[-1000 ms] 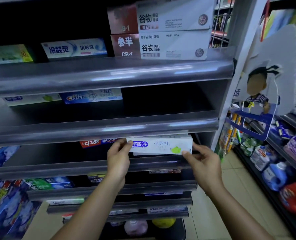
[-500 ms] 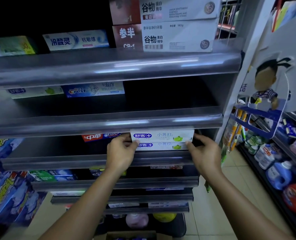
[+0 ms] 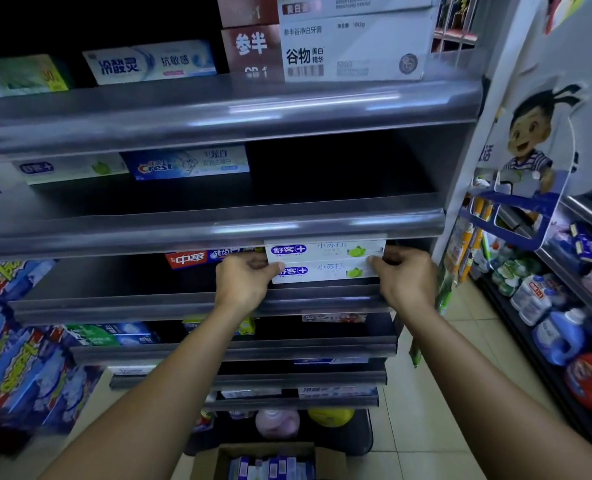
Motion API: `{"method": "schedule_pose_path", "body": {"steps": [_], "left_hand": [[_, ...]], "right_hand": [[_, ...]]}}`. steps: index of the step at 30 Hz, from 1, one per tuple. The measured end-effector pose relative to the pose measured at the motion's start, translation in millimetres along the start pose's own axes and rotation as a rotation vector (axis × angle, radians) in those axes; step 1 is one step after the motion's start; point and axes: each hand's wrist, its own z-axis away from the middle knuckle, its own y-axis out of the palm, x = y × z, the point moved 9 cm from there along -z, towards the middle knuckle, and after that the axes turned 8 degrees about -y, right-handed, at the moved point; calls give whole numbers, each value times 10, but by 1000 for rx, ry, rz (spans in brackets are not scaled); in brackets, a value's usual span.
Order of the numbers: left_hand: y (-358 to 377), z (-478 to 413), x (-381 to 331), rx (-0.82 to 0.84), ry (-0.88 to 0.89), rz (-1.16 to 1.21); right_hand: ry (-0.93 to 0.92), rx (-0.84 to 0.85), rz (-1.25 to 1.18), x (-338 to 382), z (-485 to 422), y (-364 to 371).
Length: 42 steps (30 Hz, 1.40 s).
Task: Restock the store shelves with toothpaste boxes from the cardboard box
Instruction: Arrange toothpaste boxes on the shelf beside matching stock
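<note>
Left hand (image 3: 242, 282) and right hand (image 3: 403, 275) curl fingers round opposite ends of the stacked toothpaste boxes (image 3: 325, 270) between them. A second ago one box hung before the shelf (image 3: 322, 300); now it sits inside, so this placement looks nearly done

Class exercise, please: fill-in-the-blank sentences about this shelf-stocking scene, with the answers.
The left hand and right hand hold ___ stacked white toothpaste boxes by their ends.
The red toothpaste box lies to the ___ of that stack.
The cardboard box stands on the ___.
Missing words: two; left; floor.
</note>
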Motion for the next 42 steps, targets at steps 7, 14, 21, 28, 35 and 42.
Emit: {"method": "schedule_pose_path", "body": {"steps": [7, 14, 21, 28, 35, 42], "left_hand": [[71, -101, 2, 28, -120, 63], [2, -77, -22, 44, -76, 46], [-657, 576, 803, -115, 181, 233], [-865, 1423, 3625, -102, -383, 130], [-45, 2726, 6028, 164, -927, -78], [980, 2688, 7227, 264, -977, -94]], "right_hand": [[80, -15, 39, 54, -74, 95], [83, -16, 102, 161, 5, 75], [-240, -43, 48, 212, 1020, 280], [-73, 547, 220, -917, 2431, 1658], [249, 1018, 403, -2654, 3811, 2922], [383, 1219, 543, -4218, 4540, 3626]]}}
